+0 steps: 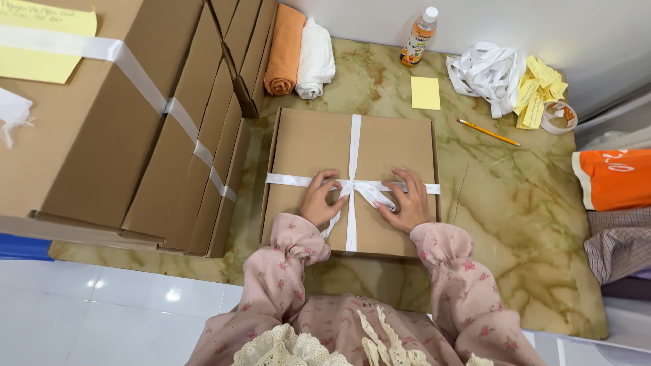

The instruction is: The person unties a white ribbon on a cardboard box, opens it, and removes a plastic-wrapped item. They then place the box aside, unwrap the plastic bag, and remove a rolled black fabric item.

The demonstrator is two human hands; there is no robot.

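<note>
While both hands rest on the flat cardboard box (352, 179), the white ribbon (352, 146) crosses its lid lengthwise and sideways, meeting at a knot near the box's middle. The left hand (320, 201) sits just left of that knot, its fingers (332, 184) curled narrow and pinching the ribbon where it gathers. The right hand (407, 202) lies just right of the knot, its fingers (400, 181) bent and pressed onto a loop of ribbon, holding it down against the lid. Pink flowered sleeves (291, 261) cover both forearms, reaching the box's near edge.

The box lies on a marbled green-and-cream bench (515, 224). Left of the box stands a row of larger cardboard boxes (135, 135) bound with white ribbon, one bearing a yellow paper. Beyond the box's far left corner lie a rolled orange cloth (285, 51) and a rolled white cloth (316, 61), touching each other. Beyond its far right corner lies a yellow note pad (425, 93), with a small orange drink bottle (419, 37) further back. Right of the box, well apart, are a pencil (488, 132), a heap of white ribbon (485, 74), yellow paper slips (540, 91) and a tape roll (560, 116).
</note>
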